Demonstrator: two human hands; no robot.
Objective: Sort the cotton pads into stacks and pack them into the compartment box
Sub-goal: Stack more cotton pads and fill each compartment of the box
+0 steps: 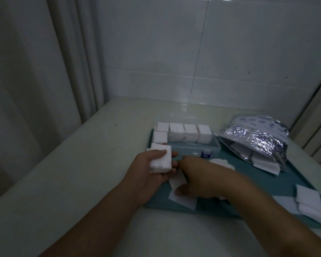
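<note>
At frame centre the left hand (152,169) has its grip clasped around a thick stack (160,160) of soft white square pads, thumb across its top. Just right, the right hand (200,179) lies palm-down on flat loose pads (183,200); its grip can't be read. Above, the clear plastic box (198,146) holds blocky stacks. Everything sits on a teal tray (263,179), with a crinkled foil bag (256,136) upper right, on the pale bench (82,164).

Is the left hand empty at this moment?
No, the left hand is closed around a stack of cotton pads held just in front of the compartment box.
</note>
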